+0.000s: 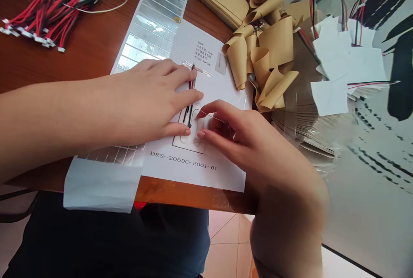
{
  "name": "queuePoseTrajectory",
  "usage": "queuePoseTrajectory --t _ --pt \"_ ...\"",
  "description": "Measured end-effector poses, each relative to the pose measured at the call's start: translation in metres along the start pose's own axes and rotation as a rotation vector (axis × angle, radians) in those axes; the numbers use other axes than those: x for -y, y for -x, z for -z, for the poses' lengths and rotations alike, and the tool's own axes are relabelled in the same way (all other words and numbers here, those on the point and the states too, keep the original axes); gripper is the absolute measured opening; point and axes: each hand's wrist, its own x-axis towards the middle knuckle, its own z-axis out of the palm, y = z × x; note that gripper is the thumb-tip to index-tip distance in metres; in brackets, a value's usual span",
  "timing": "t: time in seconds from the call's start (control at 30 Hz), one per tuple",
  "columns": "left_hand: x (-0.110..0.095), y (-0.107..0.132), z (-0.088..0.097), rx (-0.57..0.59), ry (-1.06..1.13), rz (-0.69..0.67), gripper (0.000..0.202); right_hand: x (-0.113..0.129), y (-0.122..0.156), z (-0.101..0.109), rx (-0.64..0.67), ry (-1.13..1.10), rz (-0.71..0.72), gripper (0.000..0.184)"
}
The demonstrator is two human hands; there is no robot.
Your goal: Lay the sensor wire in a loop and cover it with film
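While left hand (pixel 155 91) overlaps wires (pixel 190 110), right hand (pixel 240 134) beside, paper (pixel 190 174) beneath

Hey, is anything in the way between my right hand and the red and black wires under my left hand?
Nothing bulky that I can see. Your right hand is close beside the wires' lower ends, with a thin looped wire in between. Higher up, your left hand partly covers them.

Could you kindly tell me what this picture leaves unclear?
In the head view:
Central wires: partly covered by the left hand.
Thin strand: curled fingers hide whether the right hand grips it.
Cable bundle: cut off by the top edge.
Small grey patch: too small for detail.
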Motion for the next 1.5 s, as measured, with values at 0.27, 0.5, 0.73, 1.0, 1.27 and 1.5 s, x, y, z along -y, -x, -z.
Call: queuePoseTrajectory --t 0.27,0.5,0.73,1.0,1.27,1.5 --pt "0.0019 -0.0013 -0.0002 -0.006 0.013 -0.003 0.068 0.0 -0.0027 0.0008 0.006 -0.016 -0.011 0.014" --pt "0.0053 -0.0007 -0.0039 -0.049 0.069 -0.023 0.067 0.0008 -0.0035 0.0011 0.005 -0.033 -0.003 0.014" --pt "0.0066 0.0 -0.0069 -0.068 0.118 -0.02 0.065 -0.0008 -0.0027 0.0012 -0.015 -0.049 -0.016 0.015" --pt "0.0064 0.0014 -0.0042 -0.058 0.118 -0.028 0.065 0.0003 -0.0038 0.0021 -0.005 -0.046 -0.02 0.016" --pt "0.0036 0.0007 0.0009 -0.003 0.104 -0.001 0.066 0.0006 -0.0042 0.0032 -0.012 -0.038 -0.008 0.017" --pt "0.0042 0.0017 0.0002 -0.012 0.091 -0.025 0.065 0.0001 -0.0038 0.0036 -0.01 -0.048 -0.019 0.017"
